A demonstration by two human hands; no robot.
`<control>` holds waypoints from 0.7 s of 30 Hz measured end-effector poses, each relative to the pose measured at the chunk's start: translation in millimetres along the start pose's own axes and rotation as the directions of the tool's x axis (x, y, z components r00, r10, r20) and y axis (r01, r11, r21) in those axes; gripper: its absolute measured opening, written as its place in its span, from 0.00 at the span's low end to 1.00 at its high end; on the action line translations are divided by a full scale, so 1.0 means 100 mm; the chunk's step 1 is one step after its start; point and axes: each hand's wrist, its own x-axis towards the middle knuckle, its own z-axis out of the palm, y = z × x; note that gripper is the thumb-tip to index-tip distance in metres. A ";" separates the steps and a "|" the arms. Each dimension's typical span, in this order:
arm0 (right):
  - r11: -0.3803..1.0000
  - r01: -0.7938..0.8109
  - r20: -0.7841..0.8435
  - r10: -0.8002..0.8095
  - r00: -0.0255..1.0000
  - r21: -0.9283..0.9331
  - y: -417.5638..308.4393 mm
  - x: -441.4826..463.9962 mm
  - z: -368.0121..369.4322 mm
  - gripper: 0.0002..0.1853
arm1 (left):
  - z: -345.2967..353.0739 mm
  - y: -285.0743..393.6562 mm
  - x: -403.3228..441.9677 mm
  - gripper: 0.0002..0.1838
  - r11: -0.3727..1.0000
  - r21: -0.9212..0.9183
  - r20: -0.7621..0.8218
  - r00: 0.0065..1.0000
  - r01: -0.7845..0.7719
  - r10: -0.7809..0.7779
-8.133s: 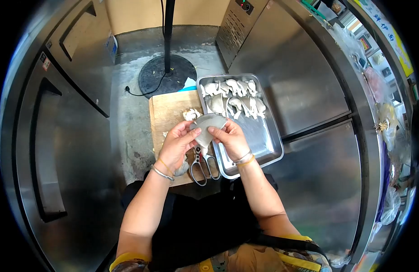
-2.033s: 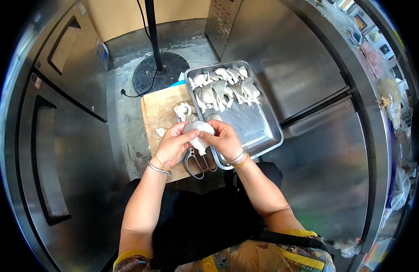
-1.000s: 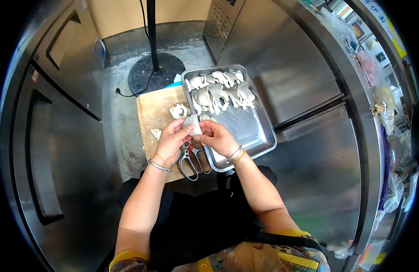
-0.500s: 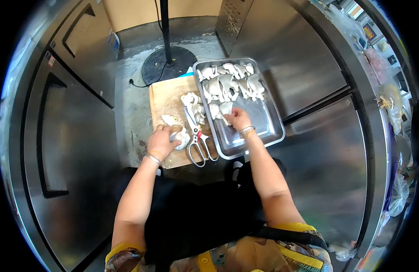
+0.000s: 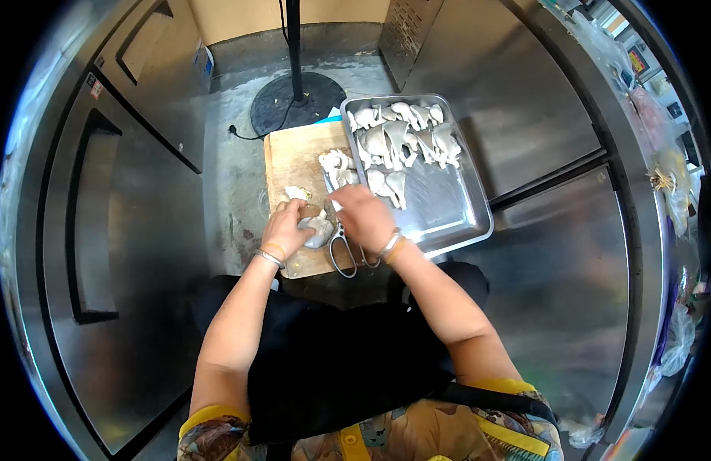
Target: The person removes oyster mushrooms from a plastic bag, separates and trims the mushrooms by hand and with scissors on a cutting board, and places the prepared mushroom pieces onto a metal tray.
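A grey-white oyster mushroom [image 5: 318, 233] lies on the wooden cutting board [image 5: 282, 165], gripped at its side between the thumb and fingers of my left hand [image 5: 286, 230]. My right hand [image 5: 365, 219], slightly blurred, hovers over the kitchen scissors [image 5: 342, 257] near the board's right edge. It covers their middle, and its fingers do not show clearly. Pale mushroom pieces [image 5: 336, 163] sit higher on the board, with a small scrap [image 5: 296, 193] just beyond my left fingers. In the metal tray [image 5: 440, 207] on the right, oyster mushroom pieces [image 5: 398, 144] are laid in rows.
A black round stand base [image 5: 305, 100] with a pole and a cable plug [image 5: 232, 131] is on the floor behind the board. Steel cabinets [image 5: 129, 253] rise close on the left and more steel doors [image 5: 548, 261] on the right. My knees are near the board's front edge.
My right hand has left a mushroom piece in the tray and moved left to above the scissors. My left hand stays at the mushroom on the board. The view has shifted slightly.
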 end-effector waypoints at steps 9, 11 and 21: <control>0.933 0.200 0.408 -0.065 0.911 -0.299 -0.05 0.14 0.42 0.11 | -0.25 -0.17 0.01 0.18 0.986 -0.117 0.020 0.993 0.117 -0.116; 0.985 0.105 0.386 -0.044 0.921 -0.137 0.00 0.19 0.37 0.15 | -0.26 -0.20 0.02 0.18 0.909 -0.398 0.023 0.992 0.125 -0.126; 0.088 -0.542 0.458 0.431 0.777 0.836 0.00 0.20 0.28 0.16 | -0.38 0.19 -0.03 0.15 0.036 -0.962 0.267 0.962 0.269 -0.055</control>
